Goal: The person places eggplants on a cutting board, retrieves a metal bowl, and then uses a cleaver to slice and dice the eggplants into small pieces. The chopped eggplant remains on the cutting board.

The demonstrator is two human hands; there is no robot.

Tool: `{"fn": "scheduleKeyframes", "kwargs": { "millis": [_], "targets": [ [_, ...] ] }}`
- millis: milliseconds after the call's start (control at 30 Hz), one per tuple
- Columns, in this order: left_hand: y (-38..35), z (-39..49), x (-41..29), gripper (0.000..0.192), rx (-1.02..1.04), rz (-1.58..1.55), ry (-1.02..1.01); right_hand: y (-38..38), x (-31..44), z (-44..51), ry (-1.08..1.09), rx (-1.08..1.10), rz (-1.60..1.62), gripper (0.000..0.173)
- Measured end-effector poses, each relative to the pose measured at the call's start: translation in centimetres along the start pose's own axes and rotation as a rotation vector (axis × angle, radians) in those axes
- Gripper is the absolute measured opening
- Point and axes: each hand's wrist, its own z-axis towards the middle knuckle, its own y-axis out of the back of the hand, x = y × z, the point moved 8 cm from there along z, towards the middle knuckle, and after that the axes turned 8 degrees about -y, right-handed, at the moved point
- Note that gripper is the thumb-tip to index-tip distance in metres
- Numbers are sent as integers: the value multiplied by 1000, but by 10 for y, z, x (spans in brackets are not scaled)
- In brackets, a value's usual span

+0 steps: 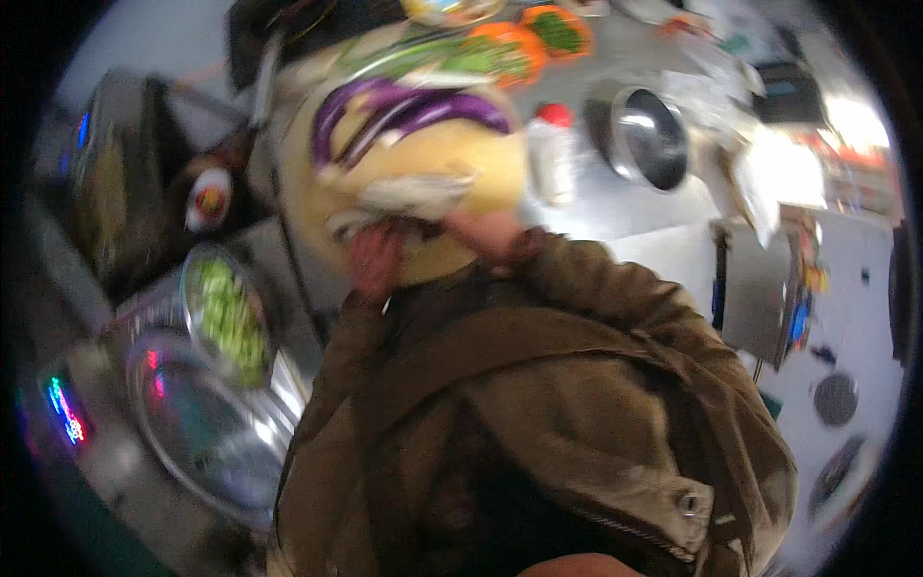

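My left hand [376, 261] is at the near edge of a round chopping board [497, 162], fingers lowered beside a pale, long thing [418, 196]. Blur leaves it unclear whether that thing is a blade, a cloth or food. At its right end is my right hand [490, 234], with the fingers bent; what it grips cannot be made out. Long purple eggplants [454, 109] lie across the far half of the board. Behind them are green onions [433, 58].
Orange bowls [555, 32] with chopped greens stand at the back. Right of the board are a red-capped bottle [554, 155] and a steel bowl [652, 141]. At left are a bowl of cut green vegetable [227, 317], a large basin [209, 425] and a white container [209, 200].
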Motion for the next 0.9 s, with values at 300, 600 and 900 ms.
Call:
{"fn": "scheduleKeyframes", "kwargs": {
  "millis": [300,600,900],
  "targets": [
    [12,-5,-3,31,-95,-42,69,23,51,-60,482,-279,-526,28],
    [7,-6,3,33,-110,-20,60,9,56,-66,404,-251,-616,21],
    [8,-3,5,31,-19,-32,79,-7,63,-33,328,-184,-663,13]
  ]
}}
